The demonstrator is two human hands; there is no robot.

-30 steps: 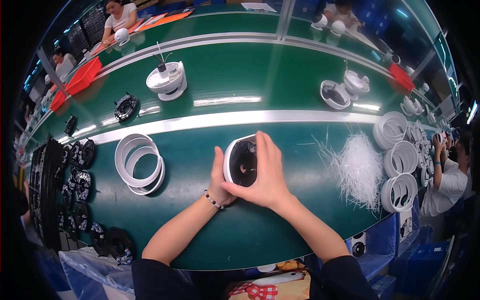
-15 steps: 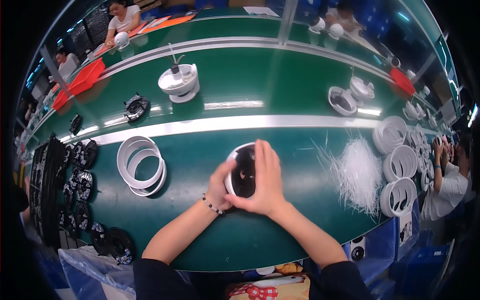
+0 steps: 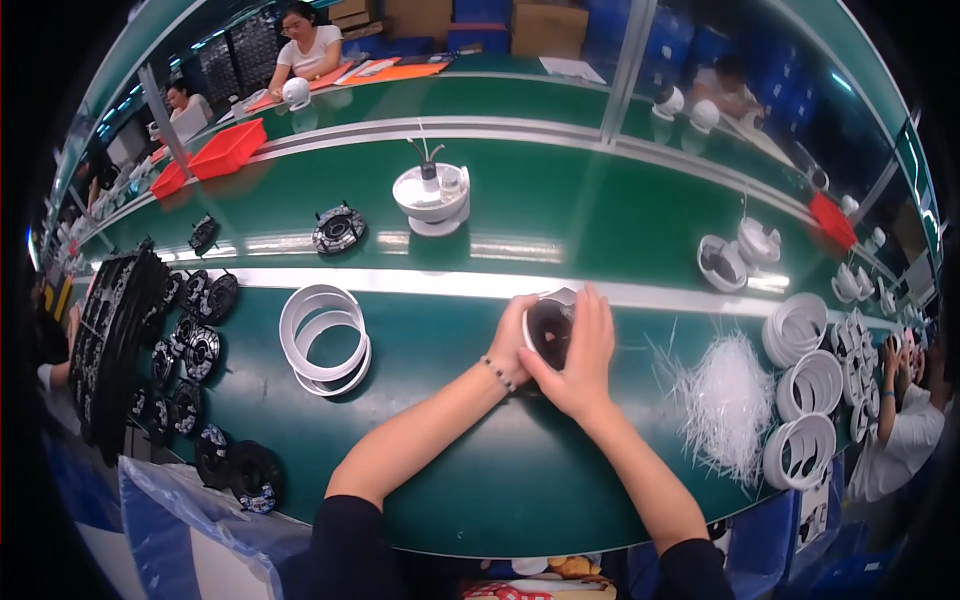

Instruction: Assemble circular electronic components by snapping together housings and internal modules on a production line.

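Observation:
My hands are over the green table, both wrapped round a white round housing (image 3: 529, 345) with a dark, glossy inside (image 3: 550, 330). My left hand (image 3: 511, 338) grips its left side, partly behind it. With fingers stretched up along the far edge and thumb across the near side, my right hand (image 3: 585, 355) clasps the right side. The palms hide part of the housing. Left of my hands, two white rings (image 3: 325, 340) lie overlapping. To the right lies a heap of thin clear strips (image 3: 733, 400).
Black round parts (image 3: 195, 350) and a tall black stack (image 3: 115, 340) line the left. White rings (image 3: 800, 450) stand at the right. Beyond the pale rail (image 3: 450, 285), a white bowl-shaped part (image 3: 432, 195) and a black disc part (image 3: 340, 230) sit. Other people work at the far side and right.
My hands have carried the housing away from me, close to the pale rail, and it looks turned slightly. The whole view has shifted, so most things appear lower and farther right.

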